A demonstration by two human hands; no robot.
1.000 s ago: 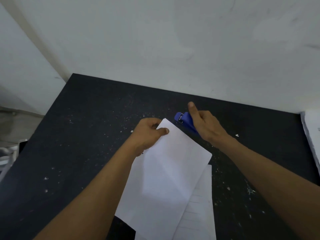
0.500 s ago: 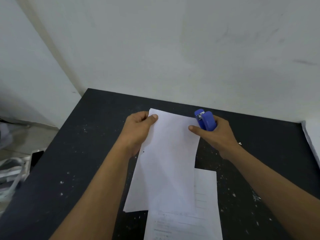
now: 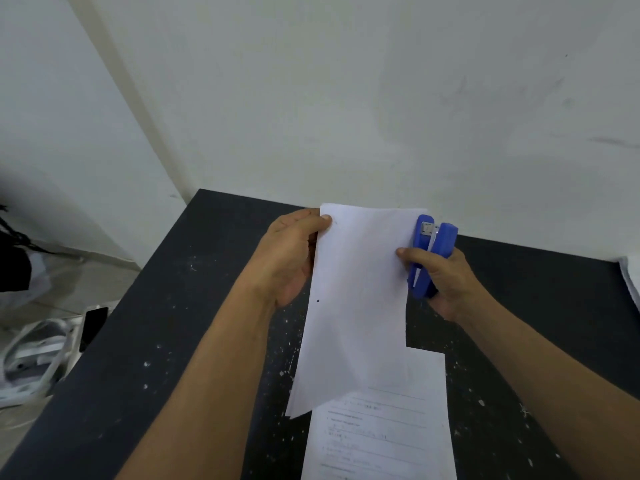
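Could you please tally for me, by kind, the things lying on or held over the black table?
Paper: 3 (held paper, printed sheet lying flat, edge paper at the far right)
Stapler: 1 (blue stapler, gripped by the right hand)
Total: 4

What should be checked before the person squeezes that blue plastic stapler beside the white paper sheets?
1. Left hand grips the white paper sheets at their top left corner: ok.
2. Right hand holds the blue plastic stapler, mouth open and pointing up: ok.
3. Sheets' right edge sits inside the stapler's mouth: cannot tell.
4. All sheets lined up: cannot tell; the lower left corner looks slightly fanned.
5. Right thumb lies below the stapler's mouth: ok.
6. Printed white sheet on the black table lies apart from the stapler: ok.
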